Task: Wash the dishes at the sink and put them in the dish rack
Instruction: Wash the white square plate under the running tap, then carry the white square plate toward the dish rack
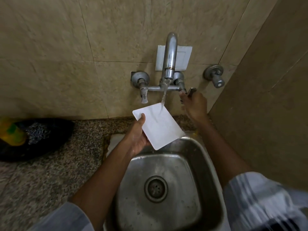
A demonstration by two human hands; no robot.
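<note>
A white rectangular plate (160,126) is held tilted above the back edge of the steel sink (206,157). My left hand (137,133) grips its left edge, thumb on top. Water runs from the chrome tap spout (170,55) onto the plate's far corner. My right hand (194,104) grips the right tap handle (191,91) on the wall. The sink basin holds no dishes; its drain (156,189) shows at the middle.
A speckled granite counter (58,164) lies left of the sink. On it, at the far left, sits a dark bowl-like thing (50,142) with a steel scrubber (37,134) and a yellow-green bottle (11,132). A second tap handle (144,95) and a separate valve (215,77) stick out of the tiled wall.
</note>
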